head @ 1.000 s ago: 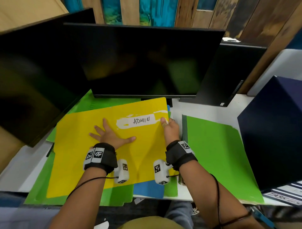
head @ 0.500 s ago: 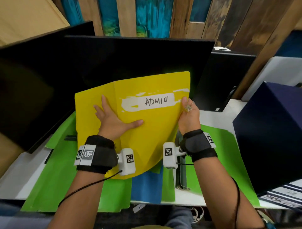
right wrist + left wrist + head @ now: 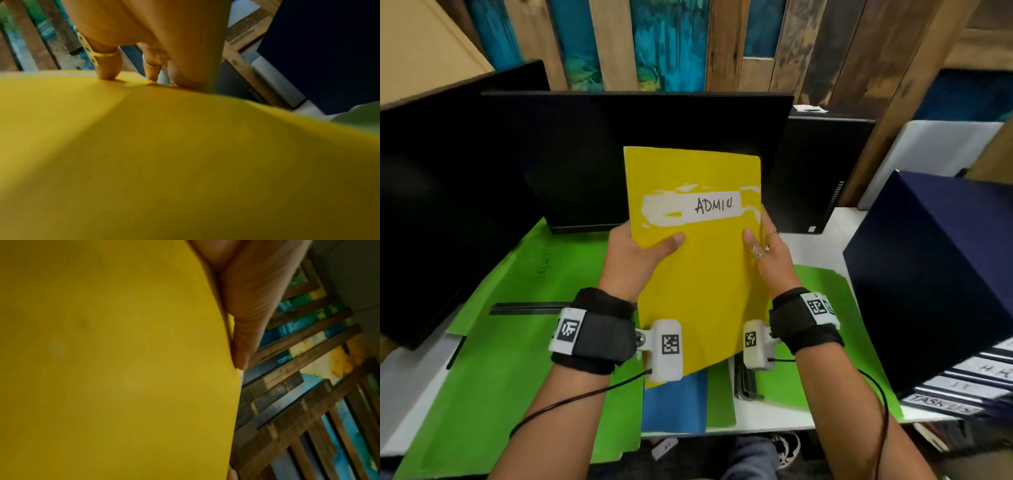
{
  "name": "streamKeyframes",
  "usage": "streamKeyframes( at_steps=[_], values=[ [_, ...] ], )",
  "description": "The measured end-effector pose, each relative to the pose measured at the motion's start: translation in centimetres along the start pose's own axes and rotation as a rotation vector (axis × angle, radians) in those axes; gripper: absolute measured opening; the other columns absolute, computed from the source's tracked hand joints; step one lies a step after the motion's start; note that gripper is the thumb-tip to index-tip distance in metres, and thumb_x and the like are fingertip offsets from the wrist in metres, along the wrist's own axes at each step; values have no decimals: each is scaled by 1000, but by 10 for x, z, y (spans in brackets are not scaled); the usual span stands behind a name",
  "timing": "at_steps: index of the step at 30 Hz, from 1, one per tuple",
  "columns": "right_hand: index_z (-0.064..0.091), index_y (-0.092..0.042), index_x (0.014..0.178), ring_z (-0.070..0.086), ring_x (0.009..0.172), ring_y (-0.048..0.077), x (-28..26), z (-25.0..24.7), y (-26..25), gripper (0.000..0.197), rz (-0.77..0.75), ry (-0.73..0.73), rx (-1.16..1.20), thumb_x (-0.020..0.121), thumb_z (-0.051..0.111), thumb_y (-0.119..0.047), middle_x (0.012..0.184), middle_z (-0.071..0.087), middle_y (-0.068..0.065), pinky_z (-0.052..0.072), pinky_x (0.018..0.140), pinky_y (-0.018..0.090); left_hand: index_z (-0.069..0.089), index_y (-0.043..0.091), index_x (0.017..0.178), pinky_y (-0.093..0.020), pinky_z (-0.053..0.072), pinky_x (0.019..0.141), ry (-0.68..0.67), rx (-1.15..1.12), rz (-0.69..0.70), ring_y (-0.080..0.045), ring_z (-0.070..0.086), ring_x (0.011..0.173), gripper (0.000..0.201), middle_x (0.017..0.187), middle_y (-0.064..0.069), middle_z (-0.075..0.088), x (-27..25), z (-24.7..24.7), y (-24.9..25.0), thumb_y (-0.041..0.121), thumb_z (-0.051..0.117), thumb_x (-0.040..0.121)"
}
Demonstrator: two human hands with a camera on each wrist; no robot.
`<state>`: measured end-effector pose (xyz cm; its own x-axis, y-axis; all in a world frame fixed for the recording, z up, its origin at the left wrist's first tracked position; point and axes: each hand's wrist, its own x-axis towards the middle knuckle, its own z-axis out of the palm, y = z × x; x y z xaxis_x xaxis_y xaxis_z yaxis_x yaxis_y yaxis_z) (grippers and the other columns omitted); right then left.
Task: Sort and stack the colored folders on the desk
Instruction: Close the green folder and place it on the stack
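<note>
A yellow folder (image 3: 698,274) with a white label reading ADMIN is held upright and folded closed above the desk. My left hand (image 3: 640,253) grips its left edge, thumb on the front. My right hand (image 3: 767,253) grips its right edge, thumb on the front too. The folder (image 3: 123,369) fills the left wrist view, and the folder (image 3: 185,162) fills most of the right wrist view. Below it lie a large green folder (image 3: 517,342), a blue folder (image 3: 674,404) and another green folder (image 3: 825,342) on the right.
Two black monitors (image 3: 619,154) stand behind the folders, with a black computer case (image 3: 818,171) to their right. A dark blue box (image 3: 935,274) sits at the right on a stack of labelled navy folders (image 3: 962,387). The white desk (image 3: 774,418) edge is near me.
The yellow folder lay open and flat on the desk under both hands; it has been lifted, folded closed and raised upright, gripped by both hands at its sides.
</note>
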<state>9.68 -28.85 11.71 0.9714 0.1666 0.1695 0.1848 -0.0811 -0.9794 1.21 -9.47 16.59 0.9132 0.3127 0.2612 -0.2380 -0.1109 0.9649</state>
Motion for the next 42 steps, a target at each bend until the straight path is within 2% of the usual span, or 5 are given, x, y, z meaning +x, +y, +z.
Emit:
streamKeyframes(
  at_steps=[10,14,23,36,42],
  values=[
    [24,-16,148,38,134,33,-26,-83,69,67,461,287,-582,92,56,-31,144,42,17,34,109,40,44,3,123,-35,50,89,-287,332,-392,-27,60,107,47,117,-12,61,10,79,-101,0,65,80],
    [18,-13,150,40,131,37,-41,-116,104,65,664,297,-721,95,51,-28,140,46,22,36,105,41,24,8,144,-38,38,106,-602,643,-331,-31,43,128,72,140,-12,42,-9,120,-136,8,63,83],
    [23,-23,148,16,140,37,-47,-134,125,65,872,87,-1061,92,49,-43,154,11,17,24,115,48,18,23,147,-44,33,107,-573,995,-339,-32,21,136,72,151,-8,18,-25,145,-161,38,57,88],
    [62,-9,121,54,116,25,-9,-5,68,30,229,-127,-831,93,54,-15,125,60,11,36,99,25,21,31,146,-67,9,110,-178,1264,-681,-45,-9,141,72,156,-16,-8,19,-8,-176,-5,46,89],
    [51,-5,131,54,119,22,-7,91,87,42,491,-458,-620,92,56,-19,135,54,13,42,98,25,19,28,148,-52,29,112,-373,1354,-587,-42,10,141,76,158,-4,8,-11,-46,-194,-11,37,85]
  ],
)
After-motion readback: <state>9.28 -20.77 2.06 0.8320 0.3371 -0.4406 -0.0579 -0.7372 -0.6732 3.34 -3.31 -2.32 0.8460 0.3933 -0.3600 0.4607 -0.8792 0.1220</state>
